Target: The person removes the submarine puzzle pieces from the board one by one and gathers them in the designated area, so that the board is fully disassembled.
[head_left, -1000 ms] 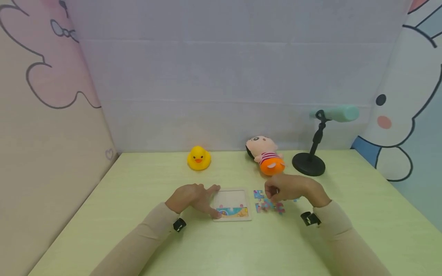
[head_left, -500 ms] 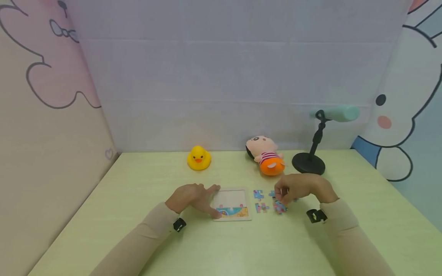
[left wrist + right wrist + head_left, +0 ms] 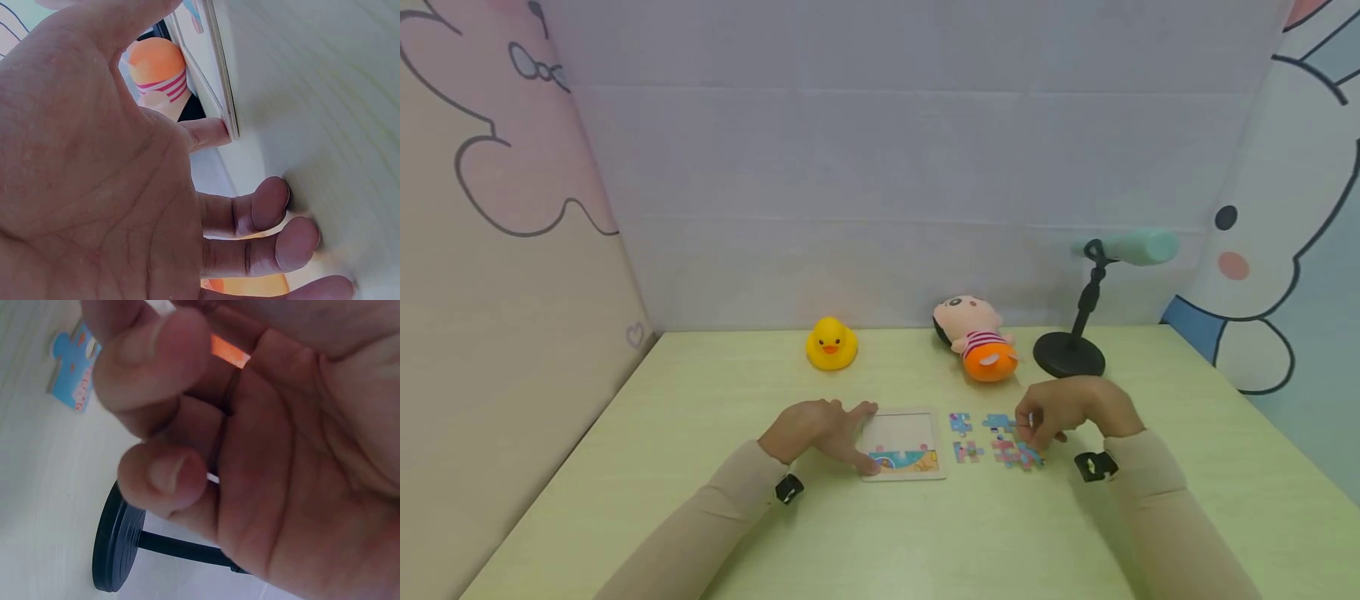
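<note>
A pale puzzle board (image 3: 942,446) lies flat, with a strip of picture pieces along its lower side. My left hand (image 3: 815,431) rests at its left edge, fingers spread; in the left wrist view the board's edge (image 3: 222,75) touches one straight finger. My right hand (image 3: 1067,410), fingers curled, pinches a blue puzzle piece (image 3: 1030,456) low over the table, beside a pink piece (image 3: 1002,450). Other loose pieces lie left of it: a blue one (image 3: 960,422), a pink one (image 3: 966,452) and another blue one (image 3: 997,422). In the right wrist view the fingers hide the pinched piece.
Behind the hands stand a yellow rubber duck (image 3: 832,344), a plush doll (image 3: 985,342) lying on its back, and a black stand (image 3: 1070,354) bearing a mint-green cylinder (image 3: 1142,247). A blue piece (image 3: 75,369) lies near the right fingers. A wall closes the table's back.
My right hand has moved right, carrying the blue puzzle piece away from between the other pieces to beside the pink one. The left hand and the board have stayed put.
</note>
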Tool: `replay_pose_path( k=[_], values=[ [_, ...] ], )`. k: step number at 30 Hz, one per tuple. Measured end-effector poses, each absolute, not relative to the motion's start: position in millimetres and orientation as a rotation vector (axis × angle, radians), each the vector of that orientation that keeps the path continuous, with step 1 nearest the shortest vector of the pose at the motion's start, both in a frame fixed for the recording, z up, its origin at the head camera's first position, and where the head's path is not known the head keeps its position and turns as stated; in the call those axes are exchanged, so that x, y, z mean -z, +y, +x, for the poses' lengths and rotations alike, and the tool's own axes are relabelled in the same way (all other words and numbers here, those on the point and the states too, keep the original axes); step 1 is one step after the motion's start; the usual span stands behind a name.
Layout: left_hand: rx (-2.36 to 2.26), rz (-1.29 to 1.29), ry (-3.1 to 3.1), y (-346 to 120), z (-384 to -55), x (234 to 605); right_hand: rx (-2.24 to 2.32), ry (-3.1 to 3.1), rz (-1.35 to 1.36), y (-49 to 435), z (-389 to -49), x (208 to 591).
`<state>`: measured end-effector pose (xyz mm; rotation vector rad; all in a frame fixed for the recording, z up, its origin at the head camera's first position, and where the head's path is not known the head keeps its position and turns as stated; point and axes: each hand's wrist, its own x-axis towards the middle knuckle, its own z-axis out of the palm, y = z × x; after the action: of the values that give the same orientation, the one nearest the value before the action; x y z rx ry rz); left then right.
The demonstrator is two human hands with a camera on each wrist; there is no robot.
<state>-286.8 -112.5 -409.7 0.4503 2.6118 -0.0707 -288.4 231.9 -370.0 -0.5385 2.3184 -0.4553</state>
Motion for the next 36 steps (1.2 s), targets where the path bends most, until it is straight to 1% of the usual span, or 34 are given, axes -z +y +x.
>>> replay_pose_path(
  k=[5, 21, 36],
  values=[
    [0.069, 0.449, 2.61, -113.4, -286.7, 408.9, 0.42, 2.328, -0.518, 239.1, -289.1, 370.0],
    [0.07, 0.47, 2.625, -113.4, -287.4, 408.2, 0.414, 2.354, -0.314, 245.7, -287.1, 374.0],
    [0.073, 0.459, 2.622, -114.1, -288.3, 408.4, 0.447, 2.394, -0.258, 246.2, -285.2, 374.7]
  ],
)
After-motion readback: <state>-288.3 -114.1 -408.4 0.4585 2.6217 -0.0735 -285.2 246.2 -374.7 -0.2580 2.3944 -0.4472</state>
